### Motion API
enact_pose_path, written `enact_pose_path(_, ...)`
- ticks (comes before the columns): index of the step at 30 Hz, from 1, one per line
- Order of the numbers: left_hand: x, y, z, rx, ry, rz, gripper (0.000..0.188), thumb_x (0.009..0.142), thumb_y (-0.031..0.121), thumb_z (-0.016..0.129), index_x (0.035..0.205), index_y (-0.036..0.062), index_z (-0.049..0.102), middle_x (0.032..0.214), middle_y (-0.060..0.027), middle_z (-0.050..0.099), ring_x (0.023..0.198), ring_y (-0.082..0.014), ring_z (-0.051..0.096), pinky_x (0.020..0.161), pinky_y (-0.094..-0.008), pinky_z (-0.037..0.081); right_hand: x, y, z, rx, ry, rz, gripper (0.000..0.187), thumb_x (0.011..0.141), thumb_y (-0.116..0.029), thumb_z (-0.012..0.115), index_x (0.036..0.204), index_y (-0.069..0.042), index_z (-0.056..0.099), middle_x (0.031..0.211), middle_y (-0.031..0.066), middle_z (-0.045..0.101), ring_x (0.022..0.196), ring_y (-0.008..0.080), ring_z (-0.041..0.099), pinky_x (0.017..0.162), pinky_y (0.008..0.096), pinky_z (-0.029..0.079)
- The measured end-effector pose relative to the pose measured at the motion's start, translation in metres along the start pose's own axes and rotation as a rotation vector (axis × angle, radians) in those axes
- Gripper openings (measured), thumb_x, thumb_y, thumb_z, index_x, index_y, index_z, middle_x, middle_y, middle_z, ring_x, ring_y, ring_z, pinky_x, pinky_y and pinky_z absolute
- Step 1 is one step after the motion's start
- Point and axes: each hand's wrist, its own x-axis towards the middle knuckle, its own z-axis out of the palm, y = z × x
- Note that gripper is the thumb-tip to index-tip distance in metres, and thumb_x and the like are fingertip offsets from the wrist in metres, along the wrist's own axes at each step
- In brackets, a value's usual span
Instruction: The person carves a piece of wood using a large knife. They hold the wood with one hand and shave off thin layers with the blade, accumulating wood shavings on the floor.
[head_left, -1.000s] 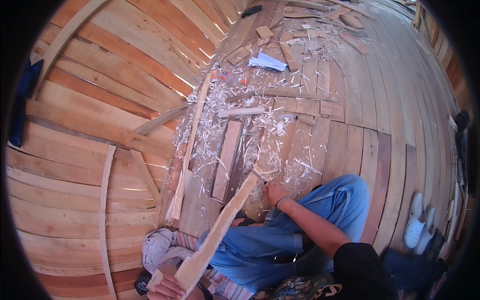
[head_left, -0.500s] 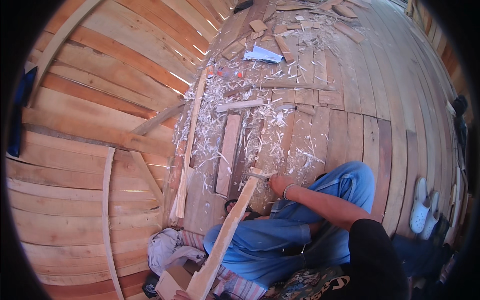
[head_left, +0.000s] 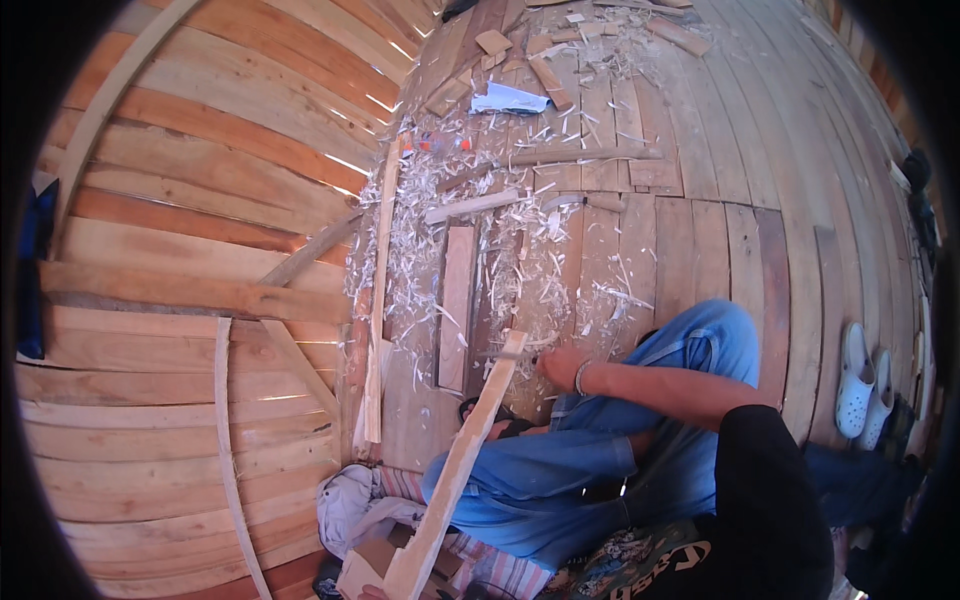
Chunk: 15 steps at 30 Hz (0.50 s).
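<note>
A long pale wooden strip (head_left: 455, 480) slants up from the lower edge and passes over my bent left leg in blue jeans. My right hand (head_left: 563, 366) is closed around the handle of a knife, its fingers partly hidden. The knife blade (head_left: 504, 356) lies across the strip near its far end and is somewhat blurred. Only a little of my left hand (head_left: 372, 592) shows at the bottom edge, against the notched near end of the strip, which it grips. A sandalled foot (head_left: 508, 425) is just beyond the strip.
Wood shavings (head_left: 415, 235) cover the plank floor. Around them lie a flat board (head_left: 457, 310), a long batten (head_left: 382, 300), a curved-blade tool (head_left: 600, 202) and a white sheet (head_left: 510, 98). The plank wall (head_left: 180, 350) rises at left; pale clogs (head_left: 853, 390) stand at right.
The whole view has shifted slightly, with the floor things higher in the picture. The knife blade sits a little lower along the strip. Both hands keep their hold.
</note>
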Motion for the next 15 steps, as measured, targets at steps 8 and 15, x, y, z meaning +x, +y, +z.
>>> enact_pose_path(8, 0.004, 0.005, -0.009, 0.022, 0.012, 0.010, 0.016, 0.074, 0.025, 0.047, 0.067, 0.0115, 0.040, 0.054, -0.0019, 0.034, 0.049, -0.0136, 0.037, 0.053, -0.0293, 0.030, 0.007, -0.021, -0.033, 0.309, 0.017, 0.253, 0.028, 0.090, -0.025, 0.045, 0.091, -0.002, 0.061, 0.089, 0.0169, 0.064, 0.079, 0.0305, 0.065, 0.068, 0.0419, 0.053)
enact_pose_path(15, 0.006, 0.010, -0.015, 0.029, 0.003, -0.004, 0.016, 0.074, 0.025, 0.047, 0.067, 0.0115, 0.040, 0.054, -0.0018, 0.034, 0.049, -0.0133, 0.036, 0.053, -0.0292, 0.030, 0.003, -0.013, -0.028, 0.290, 0.009, 0.231, 0.037, 0.091, -0.031, 0.043, 0.086, 0.000, 0.063, 0.084, 0.0196, 0.065, 0.079, 0.0365, 0.064, 0.070, 0.0448, 0.051)
